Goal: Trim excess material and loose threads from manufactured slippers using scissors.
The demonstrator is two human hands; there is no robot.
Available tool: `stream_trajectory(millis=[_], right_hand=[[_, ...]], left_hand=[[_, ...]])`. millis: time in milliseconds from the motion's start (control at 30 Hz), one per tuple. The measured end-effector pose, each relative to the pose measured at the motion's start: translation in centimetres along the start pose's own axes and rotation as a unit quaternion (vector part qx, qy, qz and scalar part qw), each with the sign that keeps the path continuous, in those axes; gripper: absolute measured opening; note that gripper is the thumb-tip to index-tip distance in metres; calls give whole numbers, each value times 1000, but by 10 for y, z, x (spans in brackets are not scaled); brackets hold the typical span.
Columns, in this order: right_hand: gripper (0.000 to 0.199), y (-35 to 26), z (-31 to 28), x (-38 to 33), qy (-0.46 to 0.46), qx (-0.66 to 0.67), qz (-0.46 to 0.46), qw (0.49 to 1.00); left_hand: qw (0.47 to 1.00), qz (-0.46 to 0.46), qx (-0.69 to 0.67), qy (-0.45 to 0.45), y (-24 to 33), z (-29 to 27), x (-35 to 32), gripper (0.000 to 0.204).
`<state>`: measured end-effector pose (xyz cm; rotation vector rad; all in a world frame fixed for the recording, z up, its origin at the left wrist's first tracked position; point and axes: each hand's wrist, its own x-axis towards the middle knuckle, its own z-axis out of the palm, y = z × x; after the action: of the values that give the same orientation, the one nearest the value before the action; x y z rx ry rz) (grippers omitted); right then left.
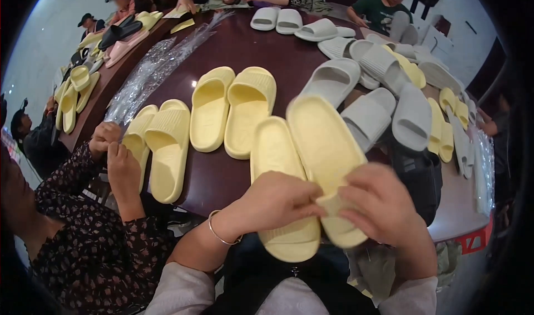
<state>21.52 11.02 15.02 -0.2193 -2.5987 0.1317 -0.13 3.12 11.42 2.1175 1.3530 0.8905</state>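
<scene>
Spreading across the middle of the view, a dark brown round table (250, 48) is carrying rows of foam slippers, and several people are sitting around its far and left edges.

At the near edge, the person's left hand (278, 201) is closing its fingers around the heel end of a pale yellow slipper (325, 148), thumb and fingertips pinching the soft edge. The right hand (378, 204) is gripping the same end from the other side, fingers curled over it, so both hands are holding this slipper tilted up off the table with its sole facing the camera. A second yellow slipper (275, 148) is lying just beside it on the left, sole up as well, its heel hanging over the table edge below the left hand; whether that hand is also touching it cannot be told. A thin bracelet (218, 234) is sitting on the left wrist.

Farther in, a pair of yellow slippers (233, 106) is lying side by side with the open tops up, and another yellow pair (161, 142) is resting near the left rim. Grey slippers (370, 112) are piling up to the right of the held one, with white slippers (295, 23) near the far side. Clear plastic bags (153, 70) are lying in a strip along the left part of the table. On the left, a co-worker in a dark flowered sleeve (83, 231) is keeping both hands (114, 154) close together at the table edge, just beside the yellow pair.
</scene>
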Motion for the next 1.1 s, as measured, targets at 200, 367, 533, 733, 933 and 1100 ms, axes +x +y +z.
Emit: stream_trajectory(millis=[200, 367, 533, 733, 933, 1100], right_hand=[[21, -28, -41, -25, 245, 11, 89, 965], [20, -21, -25, -43, 214, 81, 94, 969], [12, -9, -22, -65, 170, 127, 138, 967], [11, -5, -9, -80, 166, 213, 208, 940], [15, 2, -1, -72, 153, 189, 196, 950], [19, 5, 2, -68, 139, 184, 184, 955]], left_hand=[[885, -111, -251, 377, -9, -35, 42, 30], [780, -33, -393, 486, -52, -92, 85, 28], [759, 21, -451, 469, -101, -145, 100, 26], [720, -61, -471, 506, -121, -154, 97, 31], [670, -85, -557, 483, -146, -142, 99, 36], [674, -73, -537, 502, -138, -133, 92, 34]])
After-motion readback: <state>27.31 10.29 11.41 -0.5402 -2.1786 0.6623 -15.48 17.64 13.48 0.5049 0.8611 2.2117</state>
